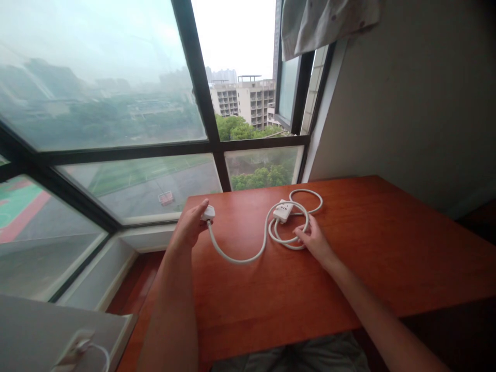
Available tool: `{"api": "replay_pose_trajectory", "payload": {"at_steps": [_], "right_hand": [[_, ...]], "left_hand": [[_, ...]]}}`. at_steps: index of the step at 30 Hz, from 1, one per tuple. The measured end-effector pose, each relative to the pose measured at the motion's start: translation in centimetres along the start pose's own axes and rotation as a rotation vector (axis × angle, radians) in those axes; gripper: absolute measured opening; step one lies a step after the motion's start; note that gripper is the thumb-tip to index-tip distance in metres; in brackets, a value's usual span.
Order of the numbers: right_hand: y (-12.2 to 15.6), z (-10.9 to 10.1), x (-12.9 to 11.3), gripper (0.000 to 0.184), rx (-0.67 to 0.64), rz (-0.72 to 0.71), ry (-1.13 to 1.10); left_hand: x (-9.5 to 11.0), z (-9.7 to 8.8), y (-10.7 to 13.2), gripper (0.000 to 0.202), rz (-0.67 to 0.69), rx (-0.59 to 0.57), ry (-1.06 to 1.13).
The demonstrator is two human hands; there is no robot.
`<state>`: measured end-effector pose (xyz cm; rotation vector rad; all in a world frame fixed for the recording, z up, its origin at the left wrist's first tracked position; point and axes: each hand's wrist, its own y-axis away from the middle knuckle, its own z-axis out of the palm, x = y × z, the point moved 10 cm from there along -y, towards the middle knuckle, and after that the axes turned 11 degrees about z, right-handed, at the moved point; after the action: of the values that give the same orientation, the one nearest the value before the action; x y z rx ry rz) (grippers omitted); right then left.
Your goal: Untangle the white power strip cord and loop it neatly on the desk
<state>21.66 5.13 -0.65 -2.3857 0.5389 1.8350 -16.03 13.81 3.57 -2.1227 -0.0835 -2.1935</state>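
Observation:
A white extension cord [248, 253] lies on a reddish wooden table [387, 248]. My left hand [189, 227] is closed round the cord's white plug [208, 212] near the table's far left corner. The cord runs in an arc from the plug to loose coils [289, 235] at the middle back of the table. A white socket block [282, 211] rests on top of the coils. My right hand [313, 240] lies on the near side of the coils, its fingers touching and pinching the looped cord.
A large window with dark frames [217, 150] fills the left and back. A grey wall [406, 103] stands to the right of the table. A curtain [321, 23] hangs at the top. A wall outlet with a white cable [79, 349] sits at bottom left.

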Motion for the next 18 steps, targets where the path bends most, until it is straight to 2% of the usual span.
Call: {"api": "replay_pose_trajectory", "payload": {"at_steps": [3, 5, 9, 13, 18], "right_hand": [[1.0, -1.6, -0.2, 0.045, 0.125, -0.085, 0.344], [1.4, -2.1, -0.2, 0.031, 0.142, -0.117, 0.467], [0.9, -2.6, 0.9, 0.030, 0.146, -0.088, 0.511], [0.6, -2.6, 1.3, 0.050, 0.222, -0.093, 0.597], [1.3, -2.0, 0.5, 0.036, 0.207, -0.116, 0.690]], "left_hand": [[0.8, 0.4, -0.1, 0.041, 0.054, 0.040, 0.096], [1.3, 0.9, -0.1, 0.039, 0.099, 0.045, 0.160], [1.2, 2.0, 0.0, 0.042, 0.090, 0.051, 0.287], [0.7, 3.0, 0.0, 0.042, 0.051, 0.034, 0.374], [1.6, 3.4, 0.5, 0.039, 0.065, 0.082, 0.439]]}}
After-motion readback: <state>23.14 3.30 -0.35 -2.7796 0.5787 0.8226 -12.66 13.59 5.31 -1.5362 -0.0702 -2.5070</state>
